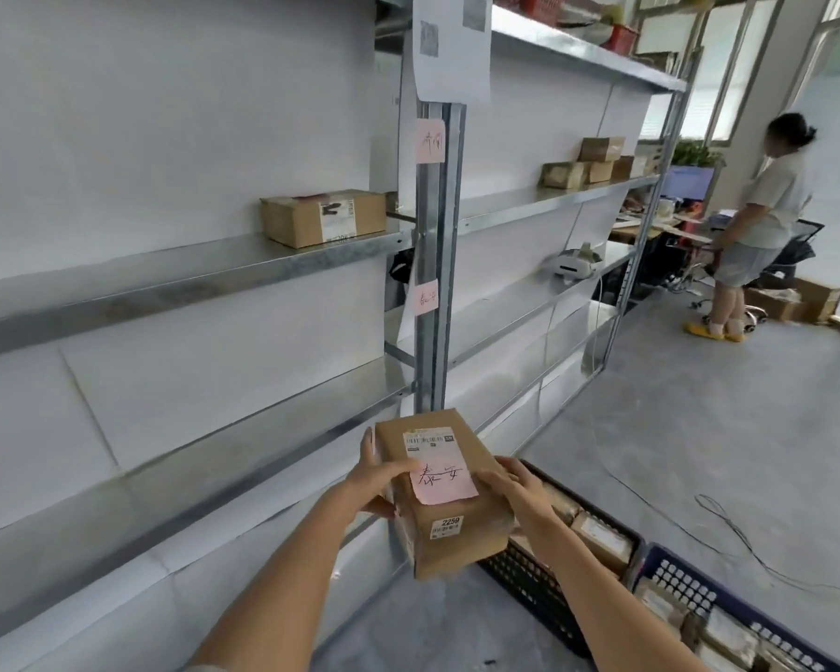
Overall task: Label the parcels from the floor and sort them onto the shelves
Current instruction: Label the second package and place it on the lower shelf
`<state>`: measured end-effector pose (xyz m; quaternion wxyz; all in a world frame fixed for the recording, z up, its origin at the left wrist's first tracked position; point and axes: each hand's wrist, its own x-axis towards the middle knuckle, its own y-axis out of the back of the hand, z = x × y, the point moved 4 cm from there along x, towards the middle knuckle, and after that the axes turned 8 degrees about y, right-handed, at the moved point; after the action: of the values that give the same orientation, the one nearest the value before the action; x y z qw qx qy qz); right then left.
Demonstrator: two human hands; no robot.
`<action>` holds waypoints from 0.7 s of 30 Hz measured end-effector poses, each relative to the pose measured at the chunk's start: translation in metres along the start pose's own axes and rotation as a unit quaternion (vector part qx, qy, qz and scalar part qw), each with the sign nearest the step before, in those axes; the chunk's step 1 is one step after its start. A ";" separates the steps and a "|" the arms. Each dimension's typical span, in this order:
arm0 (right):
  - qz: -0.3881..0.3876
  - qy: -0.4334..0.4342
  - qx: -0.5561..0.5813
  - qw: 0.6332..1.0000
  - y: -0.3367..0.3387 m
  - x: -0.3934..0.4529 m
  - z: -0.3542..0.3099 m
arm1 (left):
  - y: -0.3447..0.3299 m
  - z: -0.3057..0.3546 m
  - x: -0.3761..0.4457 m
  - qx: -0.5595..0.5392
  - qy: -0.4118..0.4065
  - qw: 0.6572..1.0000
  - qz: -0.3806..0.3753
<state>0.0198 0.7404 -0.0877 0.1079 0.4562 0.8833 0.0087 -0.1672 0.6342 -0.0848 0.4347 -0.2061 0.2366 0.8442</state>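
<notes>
**Box held in both hands before the shelves**

Cardboard box (444, 492) sits between the two hands, in the air, low in front of the shelf post (438, 264). Left hand (374, 482) grips its left side, fingers up along the edge, thumb on top touching the pink note (441, 476). Right hand (515, 487) wraps the right side, thumb at the note's right edge. Both closed around the box, not flat. Note is paper with handwritten characters, stuck over a white printed label (430, 441); small sticker (449, 526) reads 2259. Box is brown, rectangular, taped. Shelves (175, 278) are grey sheet metal; one box (323, 218) lies at the right end of the mid shelf. Black crate (529, 579) and blue crate (689, 584) on the floor hold parcels.
</notes>
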 end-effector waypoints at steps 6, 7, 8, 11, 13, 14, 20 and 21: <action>-0.055 0.053 -0.028 0.997 0.015 0.090 -0.025 | 0.000 0.034 0.055 -0.104 -0.002 0.993 0.061; -0.047 0.059 -0.041 0.996 0.019 0.107 -0.027 | -0.003 0.041 0.062 -0.113 -0.006 0.991 0.074; -0.030 0.060 -0.052 0.996 0.023 0.122 -0.028 | -0.007 0.047 0.070 -0.124 -0.006 0.989 0.084; 0.049 0.049 -0.057 0.996 0.033 0.163 -0.026 | -0.019 0.063 0.090 -0.141 0.009 0.984 0.111; 0.080 0.043 -0.040 0.995 0.035 0.185 -0.028 | -0.025 0.070 0.102 -0.145 0.011 0.980 0.134; 0.085 0.042 -0.033 0.995 0.035 0.194 -0.029 | -0.027 0.072 0.108 -0.149 0.012 0.978 0.146; 0.036 0.045 -0.026 0.998 0.016 0.234 -0.027 | -0.013 0.069 0.129 -0.154 0.045 0.961 0.224; 0.019 0.045 -0.027 0.998 0.011 0.239 -0.026 | -0.009 0.067 0.132 -0.143 0.049 0.961 0.232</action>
<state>-0.1111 0.9420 -0.1044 0.0805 0.4690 0.8777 0.0556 -0.2405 0.7615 -0.1055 0.1807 -0.2467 0.1761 0.9357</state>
